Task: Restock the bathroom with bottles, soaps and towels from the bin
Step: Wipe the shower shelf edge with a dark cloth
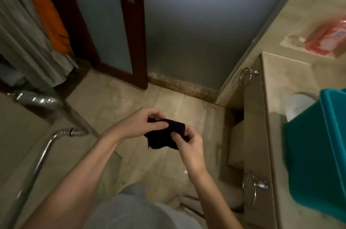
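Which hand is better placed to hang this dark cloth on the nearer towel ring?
Right, likely. Both hands pinch the dark cloth, but the right hand is on the side of the nearer towel ring on the vanity front; the left hand would cross over.

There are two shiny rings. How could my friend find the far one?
Look at the stone counter on the right, where the teal bin sits. Two silver rings hang on its side. The far ring is by the wall corner; the near ring hangs beside the person.
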The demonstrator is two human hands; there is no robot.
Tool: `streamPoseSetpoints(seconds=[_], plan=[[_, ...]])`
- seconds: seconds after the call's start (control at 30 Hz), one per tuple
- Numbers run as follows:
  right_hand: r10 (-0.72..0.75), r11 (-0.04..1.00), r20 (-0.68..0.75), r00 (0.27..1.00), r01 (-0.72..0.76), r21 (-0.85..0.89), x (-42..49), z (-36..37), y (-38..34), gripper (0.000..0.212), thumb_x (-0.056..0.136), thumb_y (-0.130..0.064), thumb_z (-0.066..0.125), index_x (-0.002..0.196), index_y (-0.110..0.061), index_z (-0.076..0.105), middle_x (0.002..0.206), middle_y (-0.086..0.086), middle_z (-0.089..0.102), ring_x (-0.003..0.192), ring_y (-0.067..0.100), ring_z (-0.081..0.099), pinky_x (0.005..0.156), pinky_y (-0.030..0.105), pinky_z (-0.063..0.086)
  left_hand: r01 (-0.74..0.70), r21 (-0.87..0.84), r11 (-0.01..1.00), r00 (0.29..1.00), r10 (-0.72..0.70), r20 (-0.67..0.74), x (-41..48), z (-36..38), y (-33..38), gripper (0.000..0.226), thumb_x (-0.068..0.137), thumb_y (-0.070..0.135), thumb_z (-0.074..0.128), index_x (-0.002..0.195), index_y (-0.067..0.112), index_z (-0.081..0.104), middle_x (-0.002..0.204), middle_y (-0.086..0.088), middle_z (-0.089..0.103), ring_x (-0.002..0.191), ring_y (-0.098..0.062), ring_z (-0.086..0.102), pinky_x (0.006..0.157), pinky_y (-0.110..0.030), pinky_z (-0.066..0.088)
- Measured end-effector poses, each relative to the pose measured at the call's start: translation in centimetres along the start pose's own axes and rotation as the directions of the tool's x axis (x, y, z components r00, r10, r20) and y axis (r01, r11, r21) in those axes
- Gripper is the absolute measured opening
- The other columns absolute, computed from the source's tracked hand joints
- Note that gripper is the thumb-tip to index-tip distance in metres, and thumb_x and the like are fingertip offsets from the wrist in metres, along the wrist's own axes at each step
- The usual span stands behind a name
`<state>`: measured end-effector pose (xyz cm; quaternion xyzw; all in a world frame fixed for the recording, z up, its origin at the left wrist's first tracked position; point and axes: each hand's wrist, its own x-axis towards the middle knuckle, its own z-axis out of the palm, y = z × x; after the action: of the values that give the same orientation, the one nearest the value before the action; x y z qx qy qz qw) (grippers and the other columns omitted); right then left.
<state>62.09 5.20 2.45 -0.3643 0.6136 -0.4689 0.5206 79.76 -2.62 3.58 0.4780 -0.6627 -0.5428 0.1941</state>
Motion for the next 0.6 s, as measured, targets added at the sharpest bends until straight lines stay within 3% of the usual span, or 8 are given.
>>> streamPoseSetpoints(seconds=[0.13,0.23,0.33,0.47,0.6], plan=[[-0.026,0.998,-0.184,0.983,0.015,-0.059,5.0,-0.1,-1.7,0.017,0.088,0.002,0.067,0.095,-0.013,0.072,0.086,0.003,0.076,0.082,0.013,0.072,0.079,0.032,0.059,0.044,0.195,0.980,0.959,-0.096,0.268,6.7,-2.8,0.5,0.024,0.081,0.025,0.082,0.101,0.025,0.069,0.094,0.000,0.074,0.082,-0.014,0.072,0.072,-0.034,0.061],[-0.023,0.996,-0.240,0.970,0.001,-0.093,7.5,-1.4,-2.8,0.019,0.088,-0.002,0.067,0.093,-0.019,0.072,0.087,0.000,0.076,0.087,0.017,0.072,0.086,0.044,0.060,0.065,0.292,0.954,0.943,-0.155,0.293,11.2,-2.4,0.5,0.013,0.080,0.020,0.072,0.093,0.018,0.070,0.084,-0.006,0.075,0.078,-0.022,0.073,0.072,-0.049,0.058],[-0.030,0.994,-0.323,0.946,-0.005,-0.108,10.0,-3.6,-3.8,0.018,0.089,-0.004,0.067,0.092,-0.021,0.071,0.088,0.001,0.075,0.087,0.018,0.072,0.086,0.048,0.060,0.094,0.253,0.963,0.960,-0.155,0.235,15.2,-1.5,1.0,0.005,0.081,0.025,0.072,0.086,0.024,0.071,0.081,0.003,0.075,0.076,-0.009,0.071,0.070,-0.035,0.057],[-0.023,0.999,-0.509,0.861,-0.002,-0.049,13.4,-7.6,-4.7,0.013,0.088,-0.010,0.070,0.091,-0.023,0.072,0.089,0.000,0.076,0.086,0.016,0.073,0.081,0.045,0.062,0.067,0.007,0.998,0.961,-0.066,0.268,21.4,0.5,3.4,0.018,0.087,0.023,0.076,0.105,0.022,0.072,0.098,0.008,0.077,0.091,-0.002,0.071,0.080,-0.019,0.054],[0.015,1.000,-0.699,0.715,0.006,0.027,17.0,-13.3,-3.9,0.009,0.088,-0.015,0.072,0.091,-0.023,0.073,0.087,-0.003,0.076,0.083,0.013,0.073,0.076,0.038,0.062,0.043,-0.078,0.996,0.918,-0.008,0.395,29.7,4.8,6.2,0.023,0.087,0.016,0.076,0.109,0.017,0.072,0.103,0.002,0.078,0.096,-0.010,0.073,0.083,-0.023,0.058]])
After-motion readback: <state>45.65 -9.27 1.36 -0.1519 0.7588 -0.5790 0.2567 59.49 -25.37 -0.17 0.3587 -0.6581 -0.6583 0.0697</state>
